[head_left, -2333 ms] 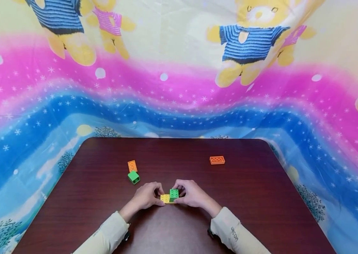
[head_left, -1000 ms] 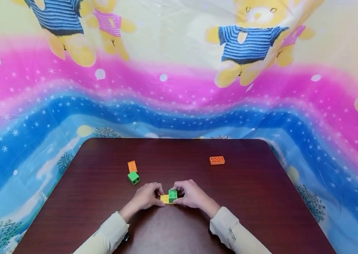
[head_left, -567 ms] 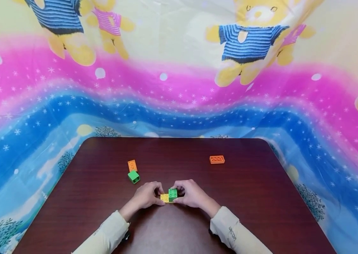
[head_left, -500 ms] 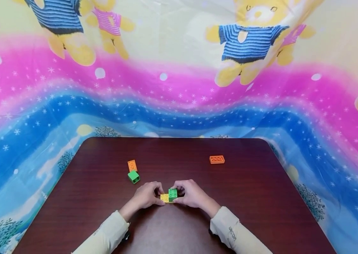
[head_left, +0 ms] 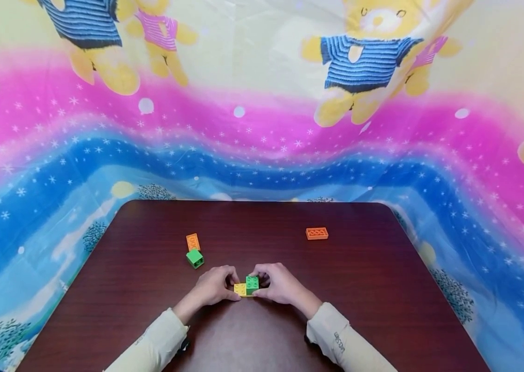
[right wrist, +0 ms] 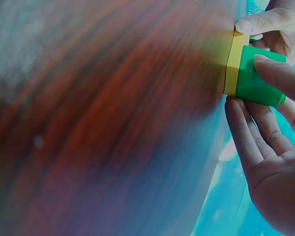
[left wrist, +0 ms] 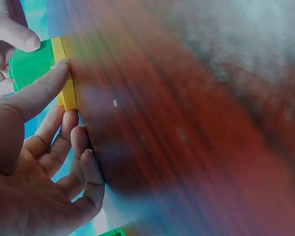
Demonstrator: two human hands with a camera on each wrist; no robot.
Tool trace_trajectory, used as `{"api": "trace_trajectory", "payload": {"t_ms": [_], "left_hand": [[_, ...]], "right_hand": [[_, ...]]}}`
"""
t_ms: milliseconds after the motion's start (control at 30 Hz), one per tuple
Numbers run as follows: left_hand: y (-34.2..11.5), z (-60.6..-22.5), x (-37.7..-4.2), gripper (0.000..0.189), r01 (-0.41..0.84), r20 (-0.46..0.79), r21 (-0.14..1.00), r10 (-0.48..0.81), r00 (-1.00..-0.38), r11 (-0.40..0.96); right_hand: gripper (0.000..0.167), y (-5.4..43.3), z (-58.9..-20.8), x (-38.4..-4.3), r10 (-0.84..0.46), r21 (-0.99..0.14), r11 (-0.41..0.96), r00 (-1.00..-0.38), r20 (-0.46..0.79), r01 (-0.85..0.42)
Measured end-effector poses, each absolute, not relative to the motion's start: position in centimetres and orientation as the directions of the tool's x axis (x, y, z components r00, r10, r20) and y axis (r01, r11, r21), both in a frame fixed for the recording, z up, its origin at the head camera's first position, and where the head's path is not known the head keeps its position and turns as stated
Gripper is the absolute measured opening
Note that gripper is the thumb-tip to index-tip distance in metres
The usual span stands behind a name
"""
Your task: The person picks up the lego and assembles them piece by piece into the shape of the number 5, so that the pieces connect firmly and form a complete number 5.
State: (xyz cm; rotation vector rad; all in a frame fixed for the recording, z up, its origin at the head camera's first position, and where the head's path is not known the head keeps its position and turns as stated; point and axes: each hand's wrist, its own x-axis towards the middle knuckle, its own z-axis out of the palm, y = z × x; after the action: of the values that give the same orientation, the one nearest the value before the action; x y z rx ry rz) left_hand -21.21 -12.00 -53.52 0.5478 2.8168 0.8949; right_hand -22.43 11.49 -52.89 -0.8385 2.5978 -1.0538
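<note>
A flat yellow toy brick (head_left: 240,289) lies on the table near its front middle. On its right half sits a taller green square brick (head_left: 252,284), with studs up. My left hand (head_left: 215,285) pinches the yellow brick's left end between thumb and fingers. From the other side my right hand (head_left: 280,283) grips the green brick, thumb on its near face. In the right wrist view the green brick (right wrist: 259,76) stands flush against the yellow brick (right wrist: 232,64). The left wrist view shows my left thumb across the yellow brick (left wrist: 68,93).
At the left, a second green brick (head_left: 194,259) lies on its side, touching or just before an orange brick (head_left: 193,242). Another orange brick (head_left: 317,233), underside up, lies at the back right. A patterned cloth (head_left: 262,129) hangs behind the dark table (head_left: 252,222).
The green brick and my right hand have shifted very slightly left since the earliest frame. Both hands keep their holds; the loose bricks stay put.
</note>
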Motion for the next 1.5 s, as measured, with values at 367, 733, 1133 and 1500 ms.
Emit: {"api": "trace_trajectory", "payload": {"t_ms": [367, 733, 1133, 1500], "left_hand": [[-12.0, -53.5, -21.0, 0.032, 0.304, -0.025, 0.585, 0.392, -0.920, 0.752], [-12.2, -53.2, -20.9, 0.033, 0.301, -0.025, 0.585, 0.387, -0.922, 0.754], [-12.1, -53.5, -21.0, 0.031, 0.312, -0.018, 0.580, 0.395, -0.919, 0.752], [-12.2, -53.5, -20.9, 0.029, 0.328, -0.003, 0.577, 0.404, -0.915, 0.748]], "right_hand": [[0.031, 11.5, -52.8, -22.3, -0.580, -0.686, 0.587, -0.815, 0.014, -0.430], [0.046, 12.9, -52.3, -23.1, -0.620, -0.662, 0.586, -0.785, 0.005, -0.467], [0.047, 20.6, -49.6, -27.7, -0.414, -0.618, 0.684, -0.904, 0.108, -0.387], [0.054, 27.7, -51.2, -31.9, -0.199, -0.612, 0.751, -0.969, 0.149, -0.248]]}}
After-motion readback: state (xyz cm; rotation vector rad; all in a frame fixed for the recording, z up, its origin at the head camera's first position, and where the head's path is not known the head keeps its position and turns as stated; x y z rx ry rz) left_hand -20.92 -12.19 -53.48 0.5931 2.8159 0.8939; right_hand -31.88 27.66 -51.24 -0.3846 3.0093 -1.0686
